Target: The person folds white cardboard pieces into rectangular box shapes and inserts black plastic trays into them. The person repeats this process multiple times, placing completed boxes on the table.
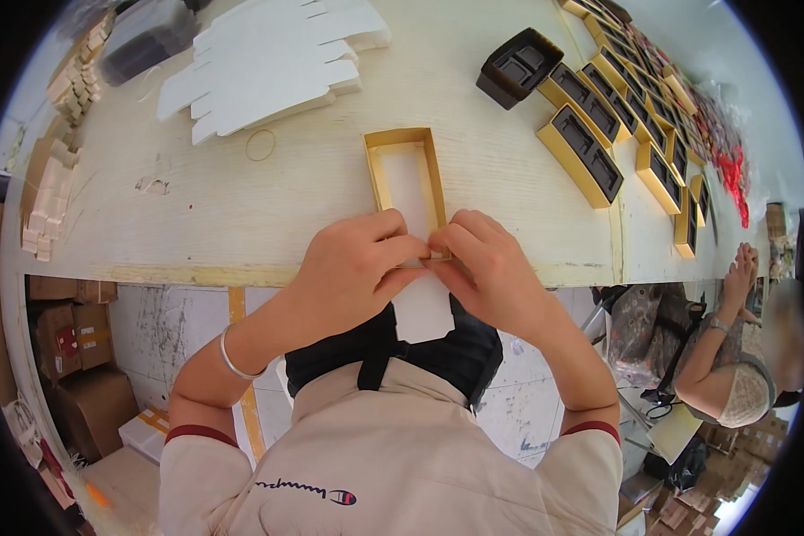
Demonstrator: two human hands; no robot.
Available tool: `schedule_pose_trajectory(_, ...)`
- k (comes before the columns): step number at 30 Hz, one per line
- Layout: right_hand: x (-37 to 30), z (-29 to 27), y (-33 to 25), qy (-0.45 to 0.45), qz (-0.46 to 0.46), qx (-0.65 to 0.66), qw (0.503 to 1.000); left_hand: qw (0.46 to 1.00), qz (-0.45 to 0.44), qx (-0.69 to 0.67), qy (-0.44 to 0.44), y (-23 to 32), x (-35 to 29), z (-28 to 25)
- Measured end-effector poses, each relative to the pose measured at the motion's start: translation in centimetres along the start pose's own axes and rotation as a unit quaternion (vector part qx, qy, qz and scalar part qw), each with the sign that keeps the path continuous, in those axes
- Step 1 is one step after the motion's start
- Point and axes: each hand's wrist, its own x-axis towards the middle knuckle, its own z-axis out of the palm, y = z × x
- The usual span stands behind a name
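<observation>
A long, open gold cardboard box [397, 138] with a pale inside lies in front of me at the table's front edge. From its near end a white flap [424, 314] hangs down over the edge, above my lap. My left hand [353, 265] is closed on the near left corner, thumb and fingers pinched together. My right hand [494, 268] pinches the near right corner, and its fingertips almost meet those of the left. Both hands hide most of the near end wall.
White flat carton blanks [268, 62] are stacked at the far left, near dark plastic trays [147, 40]. A rubber band [260, 145] lies closer. Black trays [520, 64] and several gold boxes with black inserts [581, 156] stand at right. Another person [719, 366] sits at the right.
</observation>
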Motion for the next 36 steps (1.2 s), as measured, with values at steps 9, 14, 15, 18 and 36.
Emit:
schedule_pose_trajectory(9, -3.5, 1.7, -0.9, 0.052, -0.139, -0.204, 0.968, 0.999, -0.024, -0.016, -0.041, 0.1, -1.0, -1.3)
schedule_pose_trajectory(14, -2.2, 3.1, 0.3, 0.152, -0.143, -0.006, 0.978, 0.996, -0.017, -0.075, -0.051, -0.4, -1.1, -1.4)
schedule_pose_trajectory(15, -1.9, 3.2, 0.2, 0.155, -0.122, 0.053, 0.979, 0.990, -0.031, -0.123, -0.056, -0.6, -1.1, -1.6)
schedule_pose_trajectory(18, -1.2, 2.8, -0.8, 0.161, -0.056, 0.090, 0.981, 0.971, -0.074, -0.207, -0.089, -0.6, -0.9, -2.7)
schedule_pose_trajectory(36, -1.0, 4.1, -1.2, 0.176, -0.115, -0.227, 0.951, 0.989, 0.047, 0.115, 0.083, 0.7, -2.3, 0.1)
